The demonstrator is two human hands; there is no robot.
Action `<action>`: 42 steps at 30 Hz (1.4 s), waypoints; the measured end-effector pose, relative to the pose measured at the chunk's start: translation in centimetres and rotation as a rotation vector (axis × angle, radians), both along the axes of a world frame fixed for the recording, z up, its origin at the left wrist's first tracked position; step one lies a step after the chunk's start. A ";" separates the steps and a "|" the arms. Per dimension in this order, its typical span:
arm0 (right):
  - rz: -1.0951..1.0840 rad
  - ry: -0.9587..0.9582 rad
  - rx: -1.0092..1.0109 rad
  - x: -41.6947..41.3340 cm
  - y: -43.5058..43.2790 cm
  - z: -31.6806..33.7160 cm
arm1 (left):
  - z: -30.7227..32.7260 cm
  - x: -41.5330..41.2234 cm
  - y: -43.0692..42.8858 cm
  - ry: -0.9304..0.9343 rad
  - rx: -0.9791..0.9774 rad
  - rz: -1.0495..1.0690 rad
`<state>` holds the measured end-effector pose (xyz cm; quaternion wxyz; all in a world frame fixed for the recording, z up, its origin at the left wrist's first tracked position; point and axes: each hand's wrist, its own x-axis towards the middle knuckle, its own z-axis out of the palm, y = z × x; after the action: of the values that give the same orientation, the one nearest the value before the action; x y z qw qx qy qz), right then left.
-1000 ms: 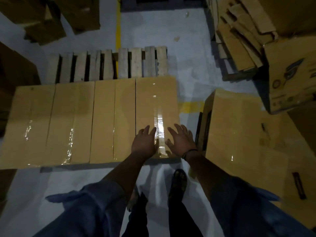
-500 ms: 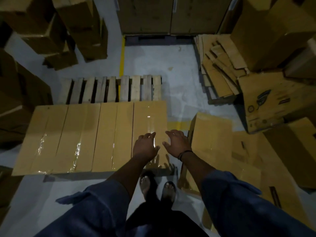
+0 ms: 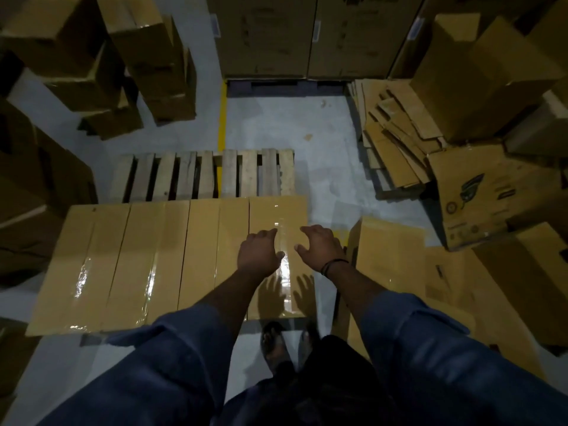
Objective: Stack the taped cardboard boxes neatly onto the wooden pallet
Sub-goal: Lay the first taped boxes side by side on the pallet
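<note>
Empty, fingers loosely curled, left hand [image 3: 259, 252] and right hand [image 3: 321, 247] hovered over a wooden pallet [image 3: 203, 176]. A row of taped boxes [image 3: 147, 262] covered its near half. Both hands were above the rightmost box [image 3: 276, 216].

Viewpoint: worn on the person's head, high over the floor; the wide lens bows straight edges near the borders.
Facing: forward and steeply down, so the person's feet [image 3: 273, 342] show at 6 o'clock and blue sleeves [image 3: 172, 358] enter from 5 and 7 o'clock.
Nearest: left hand [image 3: 259, 252] and right hand [image 3: 321, 247], at arm's reach, just below the middle.
Middle range: row of taped boxes [image 3: 153, 256] running from 9 o'clock to the middle; wooden pallet [image 3: 203, 176] just beyond it toward 12 o'clock.
Farthest: tall cartons [image 3: 307, 35] at 12 o'clock, cut by the top edge.
Flanks: stacked boxes [image 3: 147, 63] at 10 o'clock, flattened cardboard [image 3: 396, 136] at 2 o'clock.
</note>
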<state>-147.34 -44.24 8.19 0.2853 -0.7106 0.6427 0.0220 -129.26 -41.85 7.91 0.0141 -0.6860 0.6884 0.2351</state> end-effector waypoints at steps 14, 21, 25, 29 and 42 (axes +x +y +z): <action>0.054 0.014 0.037 3.9 -3.2 0.0 | -0.6 2.1 -2.3 0.055 0.027 0.085; 0.086 0.008 0.034 4.0 -6.8 0.4 | -0.8 2.0 -4.8 0.063 0.051 0.140; 0.126 0.010 0.054 4.1 -9.4 0.1 | -1.2 1.7 -6.8 0.064 0.057 0.176; 0.218 0.019 0.078 4.1 -12.9 -1.3 | -2.1 1.1 -8.9 0.055 0.079 0.247; 0.781 0.113 0.175 4.6 -28.8 -4.9 | -4.1 -3.7 -16.7 0.110 0.247 0.808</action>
<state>-142.72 -73.07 3.28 0.2793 -0.8721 0.3345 0.2224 -132.98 -58.56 3.86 -0.0337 -0.8802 0.3308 0.3387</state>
